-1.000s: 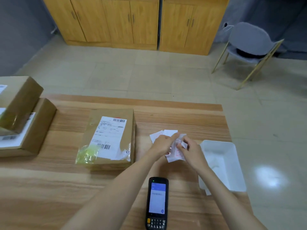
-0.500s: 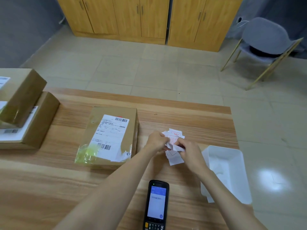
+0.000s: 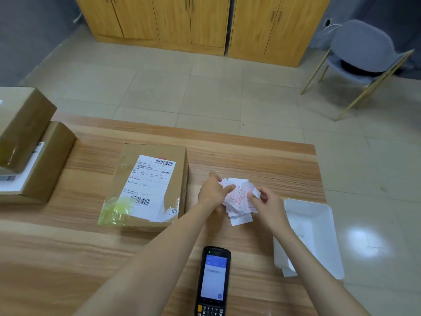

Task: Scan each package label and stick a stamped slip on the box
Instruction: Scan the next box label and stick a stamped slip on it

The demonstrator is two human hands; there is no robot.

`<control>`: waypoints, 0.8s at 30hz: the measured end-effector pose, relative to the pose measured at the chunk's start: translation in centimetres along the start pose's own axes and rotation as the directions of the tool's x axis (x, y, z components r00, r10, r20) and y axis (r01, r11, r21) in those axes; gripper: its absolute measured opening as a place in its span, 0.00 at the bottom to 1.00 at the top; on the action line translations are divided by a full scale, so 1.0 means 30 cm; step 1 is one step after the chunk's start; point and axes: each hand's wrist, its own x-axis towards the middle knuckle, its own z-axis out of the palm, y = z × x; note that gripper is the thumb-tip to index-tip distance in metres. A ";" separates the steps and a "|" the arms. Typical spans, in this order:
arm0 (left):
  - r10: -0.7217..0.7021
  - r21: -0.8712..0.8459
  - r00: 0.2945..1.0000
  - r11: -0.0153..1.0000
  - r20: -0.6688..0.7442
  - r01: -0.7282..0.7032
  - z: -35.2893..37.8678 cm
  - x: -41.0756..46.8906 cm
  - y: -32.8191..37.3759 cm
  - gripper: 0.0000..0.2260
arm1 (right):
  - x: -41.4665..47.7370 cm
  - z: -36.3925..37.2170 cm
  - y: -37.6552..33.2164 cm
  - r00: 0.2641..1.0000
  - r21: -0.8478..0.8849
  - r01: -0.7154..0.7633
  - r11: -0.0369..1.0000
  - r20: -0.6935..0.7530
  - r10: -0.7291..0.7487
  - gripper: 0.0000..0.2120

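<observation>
A flat cardboard box point(image 3: 177, 169) with a white shipping label point(image 3: 149, 185) lies on the wooden table point(image 3: 57, 252). To its right, a bunch of white slips stamped in red point(image 3: 239, 198) sits between my hands, just above the table. My left hand point(image 3: 213, 190) grips the bunch on its left side. My right hand point(image 3: 265, 201) pinches the edge of one slip on the right side. A black handheld scanner point(image 3: 213, 281) with a lit screen lies near the table's front edge, between my forearms.
A white plastic tray point(image 3: 319, 224) sits at the table's right edge. Two stacked cardboard boxes point(image 3: 29, 142) stand at the left. Beyond the table are a tiled floor, wooden cabinets point(image 3: 193, 21) and a grey chair point(image 3: 362, 51).
The slips have been fanned out so their red stamps show. My right hand has shifted to the right edge of the bunch. The view has tilted slightly.
</observation>
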 end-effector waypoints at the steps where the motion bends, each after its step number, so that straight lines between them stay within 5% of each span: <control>1: 0.049 0.027 0.998 0.998 -0.036 -0.048 0.000 0.003 0.003 0.17 | 0.003 0.004 -0.001 1.000 0.005 -0.014 1.000 -0.004 0.014 0.05; 8: 0.249 -0.384 0.956 0.907 0.157 -0.173 -0.089 -0.062 0.064 0.05 | 0.017 0.061 -0.093 0.990 0.209 -0.138 0.968 0.015 0.138 0.13; 16: 0.271 -0.236 0.958 0.928 -0.097 -0.286 -0.324 -0.111 -0.002 0.07 | -0.036 0.169 -0.234 0.988 0.419 -0.078 0.905 0.155 0.013 0.03; 24: 0.299 -0.101 0.932 0.941 -0.204 -0.324 -0.550 -0.215 -0.097 0.07 | -0.112 0.363 -0.356 0.981 0.311 0.028 0.950 0.176 -0.087 0.04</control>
